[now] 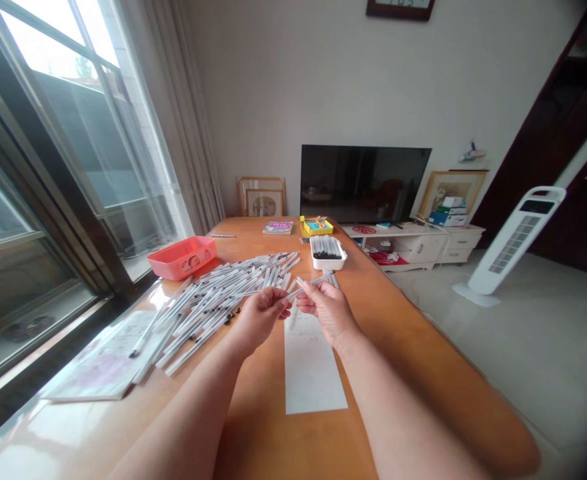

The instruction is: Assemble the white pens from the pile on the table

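Note:
Both my hands meet above the wooden table [398, 347], a little beyond a white paper strip [311, 373]. My right hand [326, 308] is closed in a pinch on a white pen [309, 285] that slants up to the right. My left hand [261, 313] is closed too, its fingertips at the pen's lower end; what it pinches is too small to name. A big heap of white pens [223, 300] lies to the left of my hands. Several small black caps [231, 316] lie at the heap's edge.
A white tray [328, 254] with pens stands behind my hands. A pink tub [182, 257] sits at the left, papers [108, 363] near the window edge. A yellow box [316, 226], a book [277, 228], a television, a cabinet and a white tower fan [511, 243] lie beyond.

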The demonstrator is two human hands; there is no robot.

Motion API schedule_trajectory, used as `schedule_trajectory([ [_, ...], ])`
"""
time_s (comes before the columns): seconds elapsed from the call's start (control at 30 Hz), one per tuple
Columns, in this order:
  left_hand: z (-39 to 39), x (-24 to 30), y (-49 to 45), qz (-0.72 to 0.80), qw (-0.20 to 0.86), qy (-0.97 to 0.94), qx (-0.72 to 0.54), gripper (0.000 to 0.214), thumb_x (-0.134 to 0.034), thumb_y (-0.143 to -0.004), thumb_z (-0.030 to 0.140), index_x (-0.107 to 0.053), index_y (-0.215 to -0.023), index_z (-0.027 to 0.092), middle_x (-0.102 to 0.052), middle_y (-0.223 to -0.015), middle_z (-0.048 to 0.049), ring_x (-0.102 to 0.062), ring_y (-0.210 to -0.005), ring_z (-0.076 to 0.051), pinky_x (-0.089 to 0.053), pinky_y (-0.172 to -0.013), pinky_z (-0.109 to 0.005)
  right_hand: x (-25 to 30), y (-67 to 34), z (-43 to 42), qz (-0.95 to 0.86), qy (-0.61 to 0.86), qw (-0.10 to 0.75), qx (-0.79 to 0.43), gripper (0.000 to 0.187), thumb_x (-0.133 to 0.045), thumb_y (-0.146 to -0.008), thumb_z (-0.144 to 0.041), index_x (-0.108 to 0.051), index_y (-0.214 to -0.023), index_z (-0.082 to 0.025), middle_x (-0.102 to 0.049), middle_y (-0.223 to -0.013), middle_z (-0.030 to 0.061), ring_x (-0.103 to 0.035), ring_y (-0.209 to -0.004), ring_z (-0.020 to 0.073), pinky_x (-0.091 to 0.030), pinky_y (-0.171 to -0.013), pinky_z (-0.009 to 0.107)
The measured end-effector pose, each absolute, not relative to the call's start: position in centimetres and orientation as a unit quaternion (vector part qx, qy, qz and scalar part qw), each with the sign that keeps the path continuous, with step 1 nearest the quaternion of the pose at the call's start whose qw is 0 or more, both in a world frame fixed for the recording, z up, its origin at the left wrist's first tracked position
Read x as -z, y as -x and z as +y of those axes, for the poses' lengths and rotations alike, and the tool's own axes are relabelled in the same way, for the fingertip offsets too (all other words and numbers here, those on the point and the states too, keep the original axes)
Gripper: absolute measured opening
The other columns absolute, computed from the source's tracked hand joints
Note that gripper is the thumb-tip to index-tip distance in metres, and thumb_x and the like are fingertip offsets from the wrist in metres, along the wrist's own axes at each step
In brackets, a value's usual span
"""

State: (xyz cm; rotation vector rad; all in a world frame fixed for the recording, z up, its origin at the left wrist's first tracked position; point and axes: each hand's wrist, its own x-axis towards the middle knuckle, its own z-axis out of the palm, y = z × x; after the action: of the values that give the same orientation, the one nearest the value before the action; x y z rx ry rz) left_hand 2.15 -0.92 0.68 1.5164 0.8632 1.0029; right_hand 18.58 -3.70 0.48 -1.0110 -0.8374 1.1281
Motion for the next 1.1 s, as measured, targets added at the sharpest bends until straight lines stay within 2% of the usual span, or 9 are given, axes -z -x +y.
schedule_trajectory([
  [0.37,-0.7,-0.6,-1.7,0.408,0.567,-0.573,-0.430,0.032,-0.073,-0.078,0.040,-0.062,-0.094,0.015,-0.069,-0.081,-0.0073,-0.062,-0.071,-0.016,-0.050,-0.073,-0.033,-0.2,-21.7,-2.7,-0.243,0.485,0.734,-0.408,0.028,-0.070,-0.075,-0.031,-0.065,-0.099,-0.018,-0.073,-0.079,0.0048,-0.065,-0.065,0.0130,-0.053,-0.059,0.023],
  [0.63,-0.6,-0.5,-1.8,0.404,0.582,-0.567,-0.420,0.034,-0.075,-0.075,0.042,-0.064,-0.091,0.015,-0.070,-0.083,-0.0086,-0.063,-0.071,-0.017,-0.050,-0.073,-0.034,0.0,-23.0,-2.4,-0.224,0.497,0.730,-0.413,0.028,-0.071,-0.073,-0.031,-0.068,-0.096,-0.016,-0.072,-0.074,0.0049,-0.060,-0.059,0.0109,-0.048,-0.051,0.019],
  [0.97,-0.7,-0.5,-1.8,0.402,0.587,-0.559,-0.427,0.034,-0.075,-0.075,0.040,-0.064,-0.095,0.014,-0.071,-0.082,-0.0081,-0.064,-0.070,-0.017,-0.051,-0.074,-0.035,0.0,-26.6,-1.7,-0.115,0.524,0.773,-0.340,0.024,-0.070,-0.072,-0.029,-0.066,-0.094,-0.019,-0.072,-0.079,0.0031,-0.061,-0.061,0.0107,-0.049,-0.052,0.020],
  [1.1,-1.0,-0.7,-2.0,0.405,0.589,-0.551,-0.430,0.033,-0.074,-0.075,0.040,-0.063,-0.093,0.016,-0.070,-0.079,-0.0063,-0.063,-0.067,-0.016,-0.051,-0.072,-0.034,0.2,-26.7,-1.7,-0.145,0.544,0.758,-0.331,0.028,-0.070,-0.071,-0.032,-0.066,-0.095,-0.020,-0.072,-0.082,0.0032,-0.061,-0.060,0.0111,-0.048,-0.051,0.021],
])
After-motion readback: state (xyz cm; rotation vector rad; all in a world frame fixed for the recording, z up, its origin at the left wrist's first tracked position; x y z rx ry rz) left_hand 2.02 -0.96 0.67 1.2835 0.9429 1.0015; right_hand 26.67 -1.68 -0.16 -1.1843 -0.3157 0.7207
